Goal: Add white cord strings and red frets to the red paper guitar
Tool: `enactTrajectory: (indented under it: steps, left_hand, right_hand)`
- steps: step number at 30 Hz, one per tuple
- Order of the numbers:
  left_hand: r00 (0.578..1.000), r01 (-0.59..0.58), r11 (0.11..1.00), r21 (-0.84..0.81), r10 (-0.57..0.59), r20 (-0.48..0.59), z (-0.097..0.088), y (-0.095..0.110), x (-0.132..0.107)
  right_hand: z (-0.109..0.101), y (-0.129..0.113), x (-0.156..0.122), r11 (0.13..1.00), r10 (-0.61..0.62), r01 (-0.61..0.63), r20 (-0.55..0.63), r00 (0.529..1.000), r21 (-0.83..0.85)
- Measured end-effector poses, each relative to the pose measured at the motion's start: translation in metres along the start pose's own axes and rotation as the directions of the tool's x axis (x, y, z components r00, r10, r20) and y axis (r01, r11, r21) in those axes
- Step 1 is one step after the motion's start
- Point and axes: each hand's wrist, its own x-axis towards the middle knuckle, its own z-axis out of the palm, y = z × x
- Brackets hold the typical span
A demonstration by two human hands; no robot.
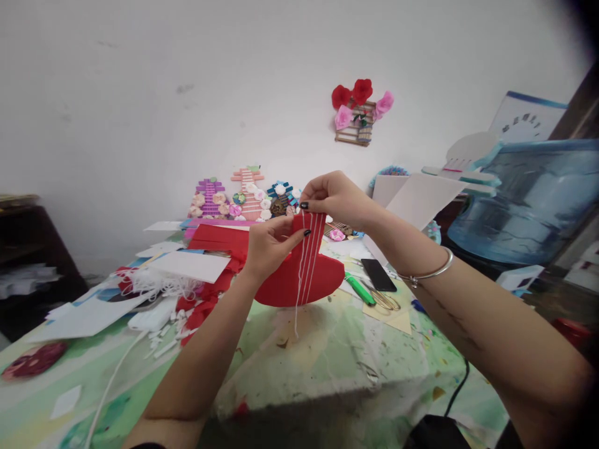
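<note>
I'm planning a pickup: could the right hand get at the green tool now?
Probably yes: the green tool looks uncovered on the table, beside scissors, though the right hand is busy at the top of the red cutout.

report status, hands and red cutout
Left hand gripping red cutout. Right hand pinched at its top edge, where white strings run. Green tool off right, clear of hands.

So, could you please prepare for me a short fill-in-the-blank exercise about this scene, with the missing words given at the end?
1. The left hand holds a cutout that is ____ in colour.
2. The strings across this cutout are ____ in colour.
3. The arm with a silver bracelet is the person's ____ one.
4. The flowers on the wall are red and ____.

Missing words: red; white; right; pink.
</note>
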Motion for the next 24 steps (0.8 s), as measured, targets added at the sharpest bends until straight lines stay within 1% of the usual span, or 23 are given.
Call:
enactTrajectory:
  steps: [5, 9, 18, 24]
  left_hand:
    - [1.0, -0.008, 1.0, -0.009, 0.008, 0.0, 0.0009, -0.0003, -0.0009]
    - [1.0, -0.001, 1.0, -0.025, 0.001, 0.009, 0.0013, -0.0014, -0.0016]
    - [0.999, -0.015, 0.999, -0.033, 0.017, 0.043, -0.0004, 0.0032, -0.0009]
    - [0.995, 0.029, 0.996, -0.082, -0.021, 0.099, -0.0024, 0.0002, 0.0004]
  right_hand:
    - [-0.0004, 0.0023, 0.0001, 0.995, 0.054, -0.056, 0.018, 0.998, 0.088]
    - [-0.0003, 0.0037, -0.0002, 0.985, 0.071, -0.077, 0.043, 0.997, 0.157]
    - [-0.0009, 0.0024, -0.0012, 0.984, 0.068, -0.076, 0.056, 0.996, 0.16]
    - [-0.0016, 0.005, -0.0005, 0.979, 0.089, -0.098, 0.057, 0.994, 0.179]
